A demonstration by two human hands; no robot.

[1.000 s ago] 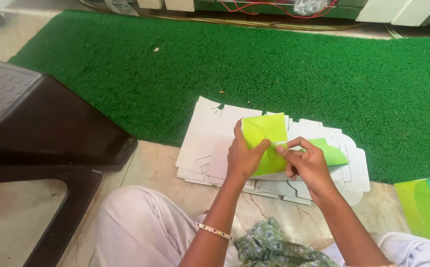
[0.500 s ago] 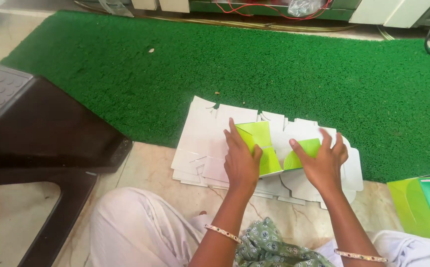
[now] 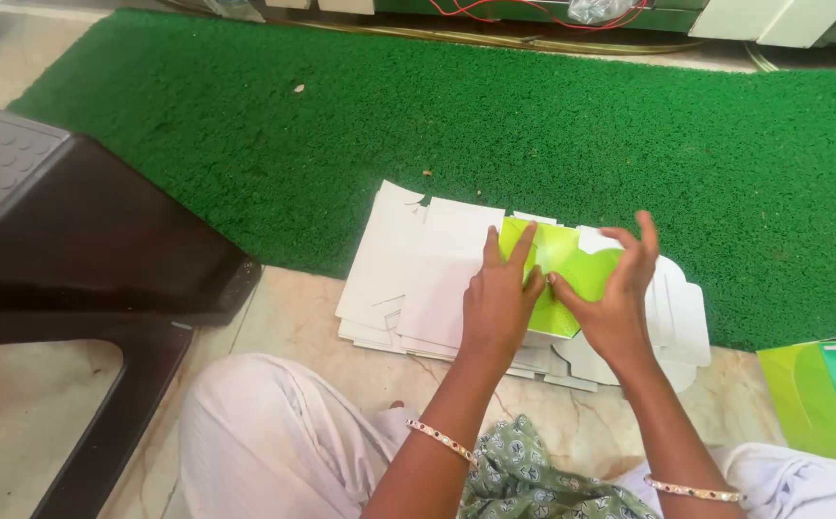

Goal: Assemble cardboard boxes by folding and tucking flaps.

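Both hands drawn closer together since half second ago, right fingers lifted. Dark plastic stool (image 3: 72, 250) at left. Left hand (image 3: 497, 298) flat, fingers spread, pressing green card (image 3: 557, 274) onto white card stack (image 3: 418, 274). Right hand (image 3: 615, 293) spread, thumb touching green card. Green mat (image 3: 341, 125) behind.

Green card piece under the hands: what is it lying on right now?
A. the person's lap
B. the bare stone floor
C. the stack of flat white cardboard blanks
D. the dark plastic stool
C: the green card piece lies flat on the stack of white cardboard blanks, with the left hand and right hand both pressing on it.
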